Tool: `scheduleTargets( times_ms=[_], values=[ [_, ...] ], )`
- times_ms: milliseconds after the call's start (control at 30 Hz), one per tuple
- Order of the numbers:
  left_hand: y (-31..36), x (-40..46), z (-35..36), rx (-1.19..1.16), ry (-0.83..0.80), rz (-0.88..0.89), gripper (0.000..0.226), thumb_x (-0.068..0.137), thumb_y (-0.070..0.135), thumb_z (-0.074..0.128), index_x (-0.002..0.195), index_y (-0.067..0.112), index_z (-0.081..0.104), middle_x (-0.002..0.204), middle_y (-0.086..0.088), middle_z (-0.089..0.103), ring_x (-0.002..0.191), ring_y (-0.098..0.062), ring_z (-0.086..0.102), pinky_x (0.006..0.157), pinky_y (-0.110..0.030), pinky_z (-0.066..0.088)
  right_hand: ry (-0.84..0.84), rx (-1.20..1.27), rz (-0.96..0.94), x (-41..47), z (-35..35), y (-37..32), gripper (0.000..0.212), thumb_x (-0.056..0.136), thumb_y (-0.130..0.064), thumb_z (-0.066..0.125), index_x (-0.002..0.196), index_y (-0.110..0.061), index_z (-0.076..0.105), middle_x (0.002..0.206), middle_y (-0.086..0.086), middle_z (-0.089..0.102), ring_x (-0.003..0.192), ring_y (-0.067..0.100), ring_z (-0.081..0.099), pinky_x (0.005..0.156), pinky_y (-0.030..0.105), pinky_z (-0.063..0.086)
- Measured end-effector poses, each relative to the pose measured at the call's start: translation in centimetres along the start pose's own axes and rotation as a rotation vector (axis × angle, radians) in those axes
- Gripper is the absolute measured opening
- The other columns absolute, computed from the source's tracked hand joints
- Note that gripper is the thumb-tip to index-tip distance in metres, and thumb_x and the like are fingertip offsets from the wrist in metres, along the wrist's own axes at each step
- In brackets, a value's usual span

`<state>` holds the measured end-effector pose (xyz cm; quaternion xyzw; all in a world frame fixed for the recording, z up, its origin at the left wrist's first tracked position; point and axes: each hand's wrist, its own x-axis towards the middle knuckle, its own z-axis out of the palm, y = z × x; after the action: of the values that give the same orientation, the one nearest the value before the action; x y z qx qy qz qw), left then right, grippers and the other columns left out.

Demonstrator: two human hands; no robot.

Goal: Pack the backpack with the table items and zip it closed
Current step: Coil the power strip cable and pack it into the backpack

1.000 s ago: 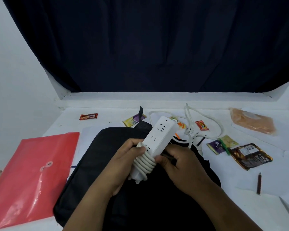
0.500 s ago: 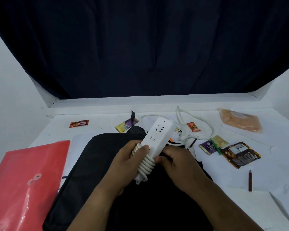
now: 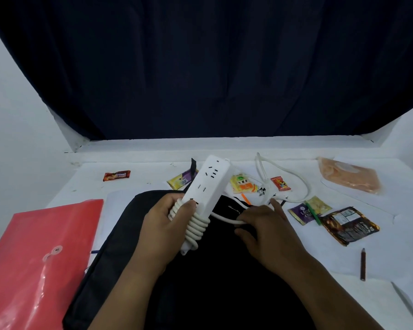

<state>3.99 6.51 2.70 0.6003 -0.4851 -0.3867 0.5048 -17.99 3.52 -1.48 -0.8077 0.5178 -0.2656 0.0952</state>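
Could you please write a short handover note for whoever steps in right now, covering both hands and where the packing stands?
Left hand: gripping the white power strip above the black backpack, thumb pinning the coils wound round its lower end.
Right hand: holding the loose cord, feeding it toward the strip.
Done: several turns wound.
Left: finish winding the rest of the cord, which trails across the table among the snack packets. Then pack the strip, the red envelope, the packets and the brown pencil, and zip the backpack closed.
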Motion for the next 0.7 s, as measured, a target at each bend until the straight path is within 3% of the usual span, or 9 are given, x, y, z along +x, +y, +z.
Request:
scheduleTargets(
  times_ms=[33,133,200,267,300,367,567,633,700],
  values=[
    [-0.1,0.1,-0.2,0.01,0.02,0.003,0.011,0.093,0.029,0.06,0.09,0.023,0.069,0.072,0.004,0.069,0.06,-0.012,0.065,0.052,-0.028,0.051,0.021,-0.032,-0.019,0.0,0.1,-0.1,0.014,0.085,-0.035,0.063,0.094,-0.03,0.073,0.107,-0.009,0.065,0.112,0.009,0.048,0.122,0.053,0.016],
    [-0.4,0.2,-0.5,0.062,0.086,0.009,0.009,0.091,0.029,0.063,0.09,0.023,0.069,0.074,0.006,0.071,0.062,-0.008,0.067,0.054,-0.021,0.051,-0.059,0.023,-0.058,0.2,-0.3,0.0,0.014,0.086,-0.035,0.06,0.093,-0.03,0.071,0.096,-0.012,0.062,0.108,0.004,0.05,0.125,0.042,-0.002],
    [-0.5,0.3,-0.9,0.091,0.134,0.013,0.005,0.09,0.028,0.064,0.091,0.024,0.068,0.075,0.006,0.071,0.064,-0.007,0.068,0.053,-0.02,0.052,-0.127,0.134,-0.057,0.2,-0.7,0.0,0.012,0.089,-0.034,0.062,0.096,-0.033,0.071,0.088,-0.014,0.063,0.093,0.001,0.055,0.121,0.037,0.021],
    [-0.7,0.4,-1.2,0.116,0.176,0.026,0.005,0.089,0.028,0.067,0.094,0.028,0.067,0.078,0.009,0.071,0.066,-0.009,0.069,0.053,-0.025,0.056,-0.133,0.193,-0.098,0.2,-0.9,-0.4,0.016,0.089,-0.033,0.063,0.102,-0.033,0.073,0.086,-0.015,0.064,0.087,0.003,0.057,0.09,0.034,0.047],
    [-0.7,0.4,-1.3,0.129,0.191,0.035,0.009,0.089,0.028,0.069,0.097,0.029,0.065,0.08,0.01,0.071,0.067,-0.009,0.069,0.053,-0.024,0.056,-0.117,0.202,-0.141,0.3,-1.0,-0.8,0.017,0.09,-0.032,0.063,0.103,-0.032,0.074,0.085,-0.016,0.062,0.085,0.003,0.057,0.081,0.031,0.046],
    [-0.8,0.3,-1.3,0.188,0.186,0.07,0.023,0.088,0.031,0.072,0.106,0.03,0.058,0.087,0.011,0.068,0.075,0.001,0.067,0.054,-0.016,0.052,-0.057,0.176,-0.219,0.6,-1.1,-1.7,0.018,0.091,-0.029,0.061,0.104,-0.031,0.073,0.084,-0.016,0.058,0.083,0.004,0.055,0.078,0.027,0.038],
    [-0.8,0.0,-0.9,0.384,-0.068,0.13,0.029,0.085,0.04,0.075,0.1,0.037,0.051,0.097,0.016,0.065,0.086,0.011,0.06,0.063,-0.008,0.047,0.118,0.154,-0.302,1.0,-2.2,-3.3,0.023,0.085,-0.016,0.065,0.099,-0.031,0.074,0.087,-0.017,0.053,0.088,0.003,0.05,0.09,0.027,0.03],
    [-0.8,0.0,-1.1,0.39,-0.156,0.162,0.034,0.082,0.043,0.077,0.103,0.038,0.051,0.106,0.019,0.064,0.09,0.012,0.059,0.067,-0.007,0.046,0.15,0.216,-0.291,1.1,-2.4,-3.5,0.024,0.084,-0.011,0.067,0.099,-0.028,0.075,0.089,-0.016,0.057,0.09,-0.001,0.051,0.091,0.026,0.035],
    [-1.0,0.0,-1.3,0.401,-0.244,0.2,0.053,0.069,0.063,0.078,0.108,0.039,0.051,0.111,0.019,0.063,0.095,0.007,0.059,0.071,-0.009,0.047,0.174,0.282,-0.246,1.1,-2.7,-3.8,0.024,0.082,-0.009,0.068,0.101,-0.024,0.074,0.091,-0.014,0.062,0.092,0.001,0.055,0.086,0.026,0.043]
  ],
)
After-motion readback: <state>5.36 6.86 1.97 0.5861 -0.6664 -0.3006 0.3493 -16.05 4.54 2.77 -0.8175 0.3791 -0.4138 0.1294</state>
